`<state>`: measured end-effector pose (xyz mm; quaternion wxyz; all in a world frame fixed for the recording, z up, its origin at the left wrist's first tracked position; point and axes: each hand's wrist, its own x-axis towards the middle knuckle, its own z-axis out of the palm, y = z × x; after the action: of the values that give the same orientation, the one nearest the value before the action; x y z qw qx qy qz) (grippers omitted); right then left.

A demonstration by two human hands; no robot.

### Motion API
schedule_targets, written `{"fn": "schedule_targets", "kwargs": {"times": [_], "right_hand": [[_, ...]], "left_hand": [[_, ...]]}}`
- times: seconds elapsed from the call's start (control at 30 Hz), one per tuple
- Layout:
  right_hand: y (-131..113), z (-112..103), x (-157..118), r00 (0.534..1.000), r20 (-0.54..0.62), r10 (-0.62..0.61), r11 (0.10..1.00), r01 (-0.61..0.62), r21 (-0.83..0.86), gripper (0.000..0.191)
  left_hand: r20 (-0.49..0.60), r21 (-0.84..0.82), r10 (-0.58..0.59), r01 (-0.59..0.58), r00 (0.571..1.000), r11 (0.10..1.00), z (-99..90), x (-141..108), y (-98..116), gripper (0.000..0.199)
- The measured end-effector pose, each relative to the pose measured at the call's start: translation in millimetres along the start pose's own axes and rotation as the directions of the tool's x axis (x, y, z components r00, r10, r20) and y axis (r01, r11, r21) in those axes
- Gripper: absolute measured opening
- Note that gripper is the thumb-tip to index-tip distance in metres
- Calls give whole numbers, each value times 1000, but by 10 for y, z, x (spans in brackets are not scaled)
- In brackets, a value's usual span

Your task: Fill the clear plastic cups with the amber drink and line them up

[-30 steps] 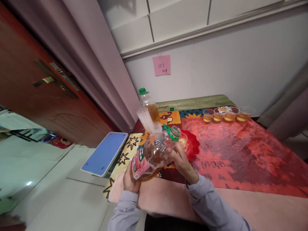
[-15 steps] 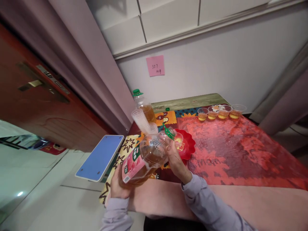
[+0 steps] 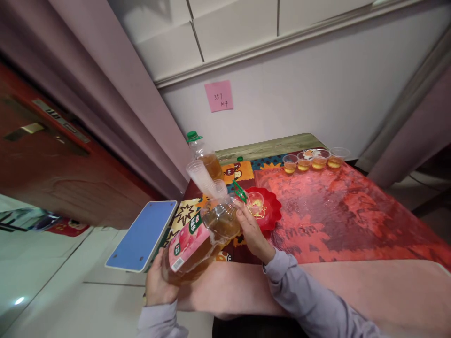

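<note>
A large clear bottle (image 3: 200,241) of amber drink, with a pink label, lies tilted between my hands, its neck pointing toward the red bowl. My left hand (image 3: 160,281) is wrapped around its base. Near the neck, my right hand (image 3: 252,230) grips the bottle's upper part and hides most of its mouth. A green plastic ring with a loop (image 3: 240,191) stands out at the neck. Just past the neck, a clear plastic cup (image 3: 255,202) sits inside the scalloped red bowl (image 3: 275,217); some yellowish stuff shows in it.
Behind the tilted bottle are a stack of clear cups (image 3: 202,177) and a second bottle (image 3: 211,165) with a green cap. Several cups of amber drink (image 3: 319,162) line the table's far right. A small green cap (image 3: 240,158) lies at the back. A blue stool (image 3: 143,234) stands left.
The bottle has drawn back slightly toward me and to the left, with both hands still on it. More of the cup in the red bowl now shows. The view has shifted a little.
</note>
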<state>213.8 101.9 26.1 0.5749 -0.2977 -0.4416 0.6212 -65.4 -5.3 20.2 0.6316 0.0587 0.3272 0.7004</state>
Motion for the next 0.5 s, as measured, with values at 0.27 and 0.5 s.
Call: {"fn": "schedule_targets", "kwargs": {"times": [0.27,0.5], "right_hand": [[51,-14,2,997,-46,58,998,-56,25,73],[-8,6,1,998,-30,55,990,-50,132,66]], "left_hand": [[-314,180,147,-93,938,979,262,-68,2,66],[-380,293,181,-67,907,954,584,-161,15,60]]}}
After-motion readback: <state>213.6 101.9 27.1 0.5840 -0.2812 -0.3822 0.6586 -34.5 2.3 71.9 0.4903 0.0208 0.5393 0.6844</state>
